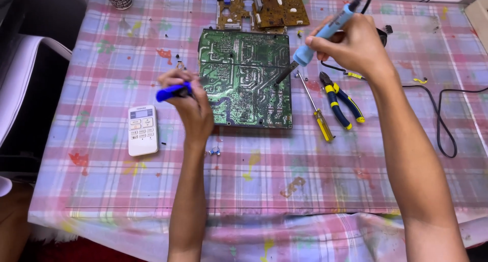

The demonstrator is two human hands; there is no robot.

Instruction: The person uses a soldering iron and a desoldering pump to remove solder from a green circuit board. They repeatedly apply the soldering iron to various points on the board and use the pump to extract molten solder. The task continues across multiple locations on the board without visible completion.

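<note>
Both forearms are bare from elbow to wrist, with no sleeves reaching into view. The left hand (189, 102) and right hand (351, 43) wear no gloves, rings, watch or bracelet. The arms are slim, the fingers short-nailed.

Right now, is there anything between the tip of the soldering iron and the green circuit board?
Nothing visible. The right hand holds the soldering iron with its tip right at the green circuit board. The screwdriver and pliers lie beside the board.
</note>
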